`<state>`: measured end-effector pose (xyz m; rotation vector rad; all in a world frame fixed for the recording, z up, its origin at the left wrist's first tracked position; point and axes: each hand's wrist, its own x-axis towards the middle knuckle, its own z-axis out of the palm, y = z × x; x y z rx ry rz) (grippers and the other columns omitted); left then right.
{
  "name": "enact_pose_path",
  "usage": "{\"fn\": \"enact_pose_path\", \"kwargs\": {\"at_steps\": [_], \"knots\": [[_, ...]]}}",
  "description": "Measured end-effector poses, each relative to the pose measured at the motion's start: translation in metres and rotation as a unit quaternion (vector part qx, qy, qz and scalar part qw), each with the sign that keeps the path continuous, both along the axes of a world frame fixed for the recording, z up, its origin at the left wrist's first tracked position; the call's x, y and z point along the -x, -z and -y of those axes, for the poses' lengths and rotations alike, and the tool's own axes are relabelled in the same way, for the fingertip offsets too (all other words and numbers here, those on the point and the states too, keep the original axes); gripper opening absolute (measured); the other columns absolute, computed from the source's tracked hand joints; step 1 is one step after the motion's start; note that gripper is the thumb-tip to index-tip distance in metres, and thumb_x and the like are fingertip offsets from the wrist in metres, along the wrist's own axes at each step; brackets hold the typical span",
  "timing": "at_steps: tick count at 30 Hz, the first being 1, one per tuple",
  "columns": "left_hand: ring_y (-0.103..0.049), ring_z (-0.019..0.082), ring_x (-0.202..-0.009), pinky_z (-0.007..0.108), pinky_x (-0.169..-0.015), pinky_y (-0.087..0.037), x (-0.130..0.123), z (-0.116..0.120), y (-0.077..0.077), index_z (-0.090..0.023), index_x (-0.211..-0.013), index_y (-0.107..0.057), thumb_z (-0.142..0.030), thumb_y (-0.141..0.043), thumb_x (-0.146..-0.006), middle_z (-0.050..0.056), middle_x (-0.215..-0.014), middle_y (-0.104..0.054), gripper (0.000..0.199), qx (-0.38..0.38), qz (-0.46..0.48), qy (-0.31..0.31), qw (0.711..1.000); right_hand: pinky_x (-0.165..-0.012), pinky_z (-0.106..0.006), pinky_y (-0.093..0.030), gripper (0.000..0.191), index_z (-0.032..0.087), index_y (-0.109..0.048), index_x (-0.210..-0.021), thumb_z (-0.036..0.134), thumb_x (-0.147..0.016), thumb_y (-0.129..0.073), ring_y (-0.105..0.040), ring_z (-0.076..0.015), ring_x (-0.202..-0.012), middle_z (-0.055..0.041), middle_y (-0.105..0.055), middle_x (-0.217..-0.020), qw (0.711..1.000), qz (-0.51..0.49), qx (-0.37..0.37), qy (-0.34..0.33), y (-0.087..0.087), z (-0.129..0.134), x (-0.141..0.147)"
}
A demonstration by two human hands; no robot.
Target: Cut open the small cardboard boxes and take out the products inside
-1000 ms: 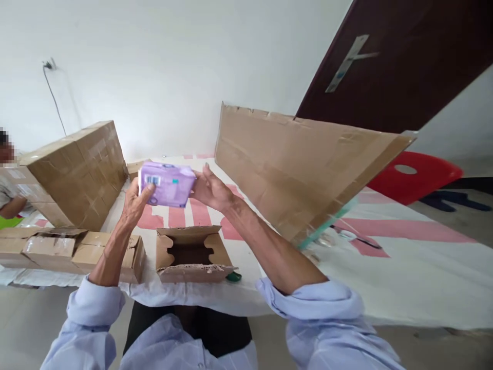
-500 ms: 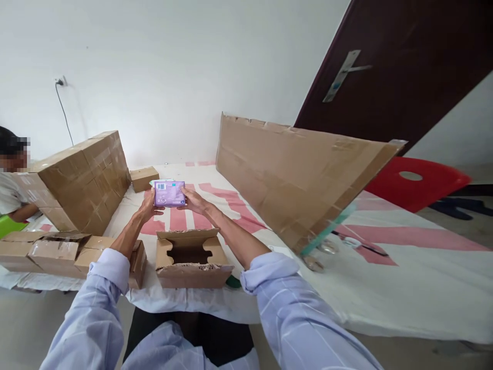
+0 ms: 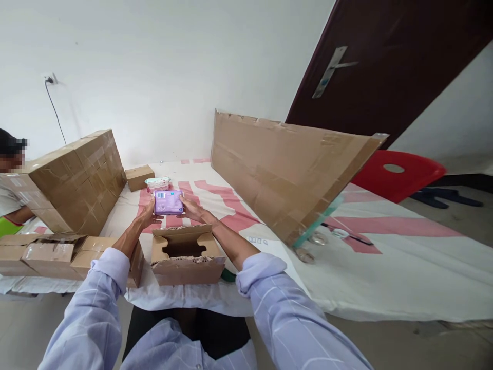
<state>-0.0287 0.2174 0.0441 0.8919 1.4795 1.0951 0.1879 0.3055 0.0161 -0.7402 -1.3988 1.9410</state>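
Note:
A purple plastic-wrapped pack (image 3: 168, 203) with a barcode is held up between both my hands, above the far side of an open cardboard box (image 3: 188, 271). My left hand (image 3: 147, 213) grips its left end, and my right hand (image 3: 192, 208) grips its right end. The open box stands at the near table edge with its flaps raised; its inside is dark and I cannot make out any contents. Just behind the purple pack lies a white and pink soft package (image 3: 158, 183), partly hidden by it.
Left stand a row of cardboard boxes (image 3: 50, 257), a taped carton stack (image 3: 82, 180) and a small box (image 3: 139, 177). A large cardboard panel (image 3: 285, 169) leans at the right. Scissors (image 3: 356, 237) and tape rolls (image 3: 308, 246) lie by it. A person (image 3: 11, 190) sits far left.
Both my hands have lowered the purple pack slightly toward me and the open box. The white and pink package behind it shows more now. The view has shifted a little.

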Motion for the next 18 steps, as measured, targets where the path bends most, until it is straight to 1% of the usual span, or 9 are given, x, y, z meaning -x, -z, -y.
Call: {"fn": "enact_pose_path", "kwargs": {"at_steps": [3,5,7,10,14,16,18], "knots": [[-0.070,0.022,-0.073,0.032,-0.063,-0.061,-0.003,0.001,-0.009,-0.020,-0.134,-0.067,-0.087,-0.028,-0.105,0.017,-0.111,-0.080,0.083,-0.010,0.002,0.001,1.000,-0.069,-0.031,-0.064,0.047,0.021,-0.070,-0.111,0.065,-0.110,-0.058,-0.070,-0.0209,-0.082,-0.0101,-0.077,-0.096,1.000,-0.005,-0.009,0.002,-0.011,-0.002,-0.001],[-0.070,0.022,-0.073,0.031,-0.063,-0.060,-0.005,0.001,-0.020,-0.021,-0.132,-0.067,-0.087,-0.028,-0.106,0.016,-0.109,-0.080,0.081,-0.027,0.006,0.002,1.000,-0.069,-0.030,-0.064,0.047,0.021,-0.070,-0.113,0.067,-0.109,-0.060,-0.070,-0.0205,-0.082,-0.0091,-0.077,-0.095,1.000,-0.014,-0.023,0.004,-0.023,-0.004,-0.003],[-0.071,0.022,-0.074,0.030,-0.063,-0.060,-0.007,0.001,-0.034,-0.021,-0.130,-0.068,-0.088,-0.031,-0.105,0.015,-0.106,-0.080,0.080,-0.050,0.010,0.001,0.999,-0.069,-0.030,-0.064,0.049,0.021,-0.070,-0.115,0.069,-0.107,-0.063,-0.070,-0.0204,-0.083,-0.0081,-0.076,-0.095,0.999,-0.028,-0.042,0.005,-0.037,-0.006,-0.004],[-0.073,0.022,-0.075,0.030,-0.062,-0.060,-0.009,0.001,-0.059,-0.022,-0.129,-0.069,-0.087,-0.035,-0.105,0.014,-0.104,-0.080,0.078,-0.089,0.014,-0.003,0.996,-0.072,-0.029,-0.064,0.053,0.022,-0.070,-0.116,0.073,-0.104,-0.065,-0.070,-0.0204,-0.086,-0.0065,-0.075,-0.093,0.996,-0.055,-0.072,0.007,-0.062,-0.007,-0.006],[-0.076,0.024,-0.083,0.031,-0.064,-0.061,-0.017,0.003,-0.095,-0.021,-0.133,-0.069,-0.084,-0.035,-0.108,0.015,-0.111,-0.081,0.076,-0.136,0.015,-0.014,0.991,-0.076,-0.031,-0.065,0.061,0.023,-0.069,-0.120,0.079,-0.095,-0.073,-0.070,-0.0203,-0.088,-0.0049,-0.075,-0.097,0.988,-0.095,-0.120,0.013,-0.094,-0.003,-0.007],[-0.079,0.028,-0.093,0.034,-0.068,-0.064,-0.022,0.010,-0.115,-0.021,-0.138,-0.068,-0.081,-0.033,-0.109,0.017,-0.114,-0.081,0.076,-0.164,0.013,-0.002,0.986,-0.084,-0.035,-0.066,0.067,0.023,-0.068,-0.124,0.076,-0.086,-0.084,-0.072,-0.0228,-0.097,-0.0060,-0.077,-0.107,0.976,-0.131,-0.174,0.014,-0.109,0.003,-0.010],[-0.080,0.033,-0.105,0.040,-0.077,-0.067,-0.024,0.023,-0.139,-0.021,-0.141,-0.069,-0.081,-0.028,-0.110,0.017,-0.117,-0.081,0.079,-0.201,-0.002,0.041,0.979,-0.098,-0.041,-0.065,0.073,0.025,-0.066,-0.131,0.067,-0.078,-0.094,-0.072,-0.0274,-0.114,-0.0077,-0.077,-0.121,0.955,-0.167,-0.244,0.023,-0.124,0.012,-0.016]]}}
